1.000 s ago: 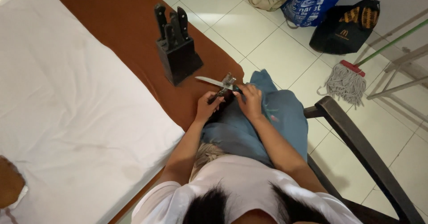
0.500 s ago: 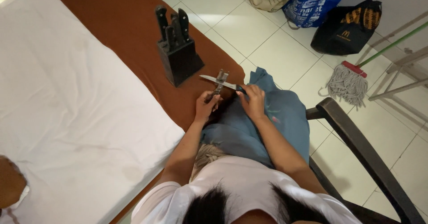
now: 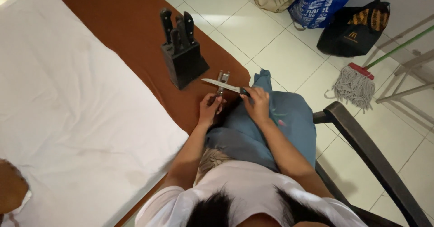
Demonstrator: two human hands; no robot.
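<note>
My left hand grips the handle of a small metal knife sharpener that stands at the brown table's edge. My right hand is closed on the dark handle of a kitchen knife, whose blade lies across the sharpener's slot and points left. A black knife block with several dark-handled knives stands just behind and to the left of the blade tip.
A white cloth covers the left of the brown table. My lap wears blue fabric. A dark chair arm runs at right. On the tiled floor lie a mop, a blue bag, a black bag.
The knife has slid across the sharpener, with more blade now showing to the left of the slot. The sharpener has tipped more upright. Both hands stay in place.
</note>
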